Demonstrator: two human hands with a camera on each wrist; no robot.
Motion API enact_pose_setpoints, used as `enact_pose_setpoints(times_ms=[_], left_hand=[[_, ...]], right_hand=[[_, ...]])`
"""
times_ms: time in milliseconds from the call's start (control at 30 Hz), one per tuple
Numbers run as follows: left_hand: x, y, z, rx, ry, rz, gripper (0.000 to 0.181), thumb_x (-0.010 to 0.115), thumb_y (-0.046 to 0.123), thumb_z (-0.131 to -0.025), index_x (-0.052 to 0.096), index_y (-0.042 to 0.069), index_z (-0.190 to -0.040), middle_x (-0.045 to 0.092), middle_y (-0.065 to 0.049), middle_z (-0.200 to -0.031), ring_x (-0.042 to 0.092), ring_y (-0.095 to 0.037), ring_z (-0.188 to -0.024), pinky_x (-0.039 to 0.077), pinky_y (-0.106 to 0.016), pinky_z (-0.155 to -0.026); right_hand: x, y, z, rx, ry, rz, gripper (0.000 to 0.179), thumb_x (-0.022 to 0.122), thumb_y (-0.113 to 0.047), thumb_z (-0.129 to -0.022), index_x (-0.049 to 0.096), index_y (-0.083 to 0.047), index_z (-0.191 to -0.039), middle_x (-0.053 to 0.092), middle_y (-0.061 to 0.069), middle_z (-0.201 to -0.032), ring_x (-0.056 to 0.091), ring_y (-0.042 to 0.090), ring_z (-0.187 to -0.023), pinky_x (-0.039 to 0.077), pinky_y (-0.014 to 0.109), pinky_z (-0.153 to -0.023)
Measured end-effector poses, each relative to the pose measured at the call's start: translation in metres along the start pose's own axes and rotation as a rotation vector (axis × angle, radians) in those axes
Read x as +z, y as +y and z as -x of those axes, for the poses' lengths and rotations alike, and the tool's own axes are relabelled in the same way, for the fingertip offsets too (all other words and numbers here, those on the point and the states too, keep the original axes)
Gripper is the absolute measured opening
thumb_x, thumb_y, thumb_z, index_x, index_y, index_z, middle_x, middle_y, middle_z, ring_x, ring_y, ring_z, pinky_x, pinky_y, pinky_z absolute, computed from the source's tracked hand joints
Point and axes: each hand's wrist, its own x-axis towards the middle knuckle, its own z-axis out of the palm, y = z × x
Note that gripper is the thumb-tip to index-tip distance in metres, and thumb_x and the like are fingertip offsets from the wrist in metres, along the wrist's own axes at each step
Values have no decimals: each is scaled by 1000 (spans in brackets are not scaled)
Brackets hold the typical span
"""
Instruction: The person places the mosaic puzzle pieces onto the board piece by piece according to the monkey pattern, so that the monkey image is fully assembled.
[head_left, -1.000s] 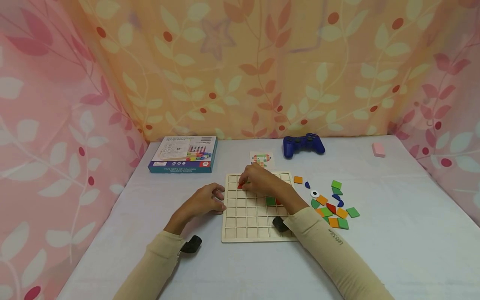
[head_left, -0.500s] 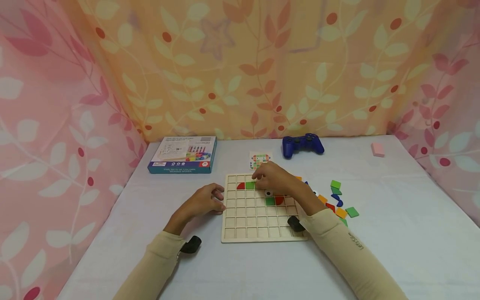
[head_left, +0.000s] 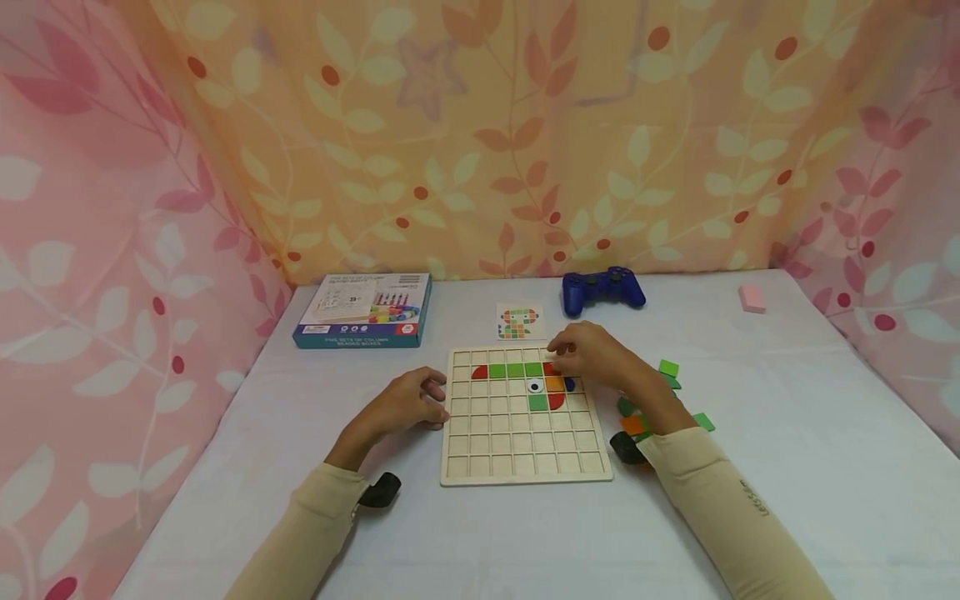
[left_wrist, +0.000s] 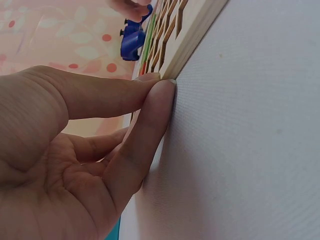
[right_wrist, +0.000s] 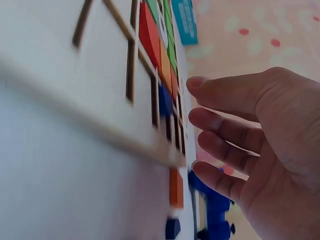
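My left hand (head_left: 401, 408) rests at the left edge of the wooden grid board (head_left: 491, 443), thumb and fingertips touching its side. In the left wrist view, its fingertips (left_wrist: 162, 92) meet the board's pale rim. My right hand (head_left: 592, 354) hovers over the upper right of the board. The right wrist view shows its fingers loosely bent, nothing between them. Set in the grid are red rounded tiles (head_left: 480, 372), green square tiles (head_left: 515, 370), a white eye tile (head_left: 535, 386), an orange tile (head_left: 554, 384) and a blue rounded tile (head_left: 569, 385).
Loose coloured tiles (head_left: 633, 425) lie right of the board, partly hidden by the right forearm. A pattern card (head_left: 521, 321) and blue game controller (head_left: 603, 291) lie behind it. A boxed set (head_left: 363, 310) stands back left, a pink block (head_left: 752, 298) back right.
My right hand has moved right across the board's upper rows, uncovering the row of red and green tiles. My left hand stays at the left edge.
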Motion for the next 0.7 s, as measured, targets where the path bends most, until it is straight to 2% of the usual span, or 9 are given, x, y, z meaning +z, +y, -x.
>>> enact_pose_setpoints(times_ms=[167,333,467,700], left_hand=[[0,1,1,-4,-6,6,59,81,5,-89,55,-3,-142,63,-15,-117,66,-21,-90,63,-30,-81],[0,0,1,4,-10,5,59,81,5,-89,55,-4,-141,63,-16,-117,66,-20,-89,63,-31,-81],[0,0,0,-1,0,0,58,81,4,-89,56,-3,-141,63,-14,-115,66,-21,-89,63,-30,-81],[0,1,-1,-18,6,4,58,81,4,-89,56,-1,-141,63,-13,-115,66,-21,-88,63,-29,-80]], right_hand=[[-7,14,4,41,23,27,36,78,-19,-94,76,-2,-125,74,8,-109,60,28,-101,51,49,-97],[-14,26,9,59,40,35,36,79,-17,-92,76,0,-124,74,9,-107,60,27,-99,52,47,-93],[-16,34,13,83,43,39,38,80,-18,-91,75,0,-125,72,8,-105,58,26,-97,51,43,-89],[-19,42,17,103,29,43,39,81,-18,-92,75,-1,-127,72,8,-108,58,26,-98,51,42,-89]])
